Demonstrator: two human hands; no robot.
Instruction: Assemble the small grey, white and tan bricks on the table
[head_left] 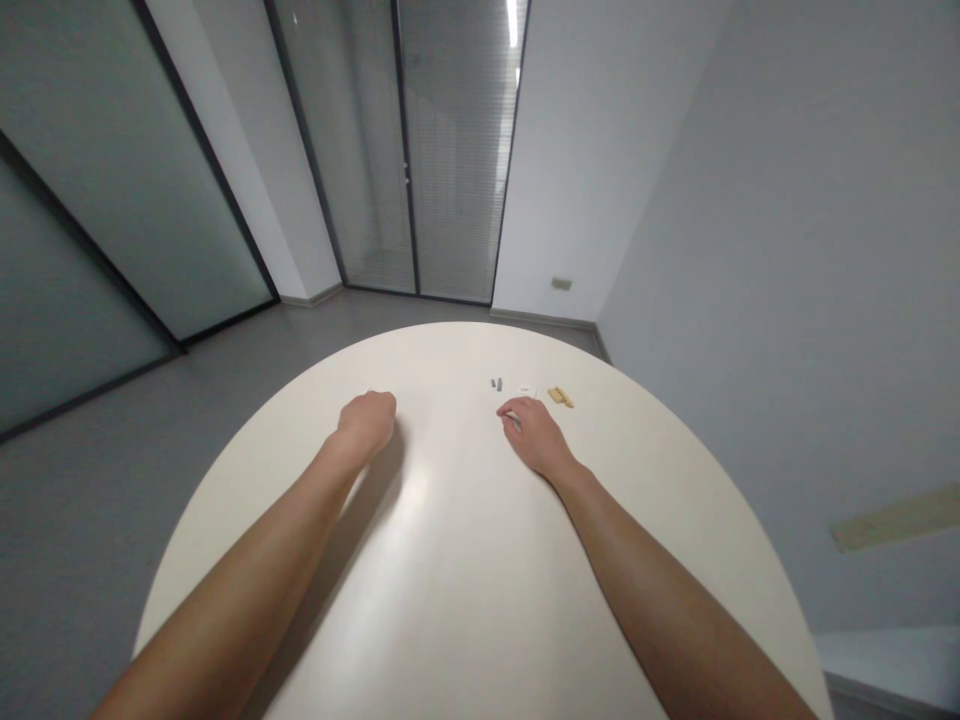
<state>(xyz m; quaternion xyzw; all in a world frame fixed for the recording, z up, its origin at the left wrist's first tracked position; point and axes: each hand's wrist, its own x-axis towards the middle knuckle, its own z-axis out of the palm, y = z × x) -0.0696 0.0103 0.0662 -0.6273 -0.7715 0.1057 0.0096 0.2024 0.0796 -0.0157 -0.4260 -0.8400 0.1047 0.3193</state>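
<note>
My left hand [367, 425] is closed in a fist over the left part of the round white table [450, 620]. A tiny white edge shows just beyond its knuckles, but what the fingers hold, if anything, is hidden. On the right, my right hand [536, 440] rests low at the tabletop, fingers loosely curved with a small gap between thumb and fingers. Right beyond its fingers lies a small white piece [526, 390], partly covered by the hand. Small grey pieces [499, 384] sit to the left of it, and yellowish tan pieces [559, 397] to the right.
The table's curved far edge [457, 324] stands before glass doors [450, 150] with dark frames. Frosted panels [90, 180] rise on the left, a plain grey wall [810, 250] on the right. A wall socket [561, 284] sits low on the back wall.
</note>
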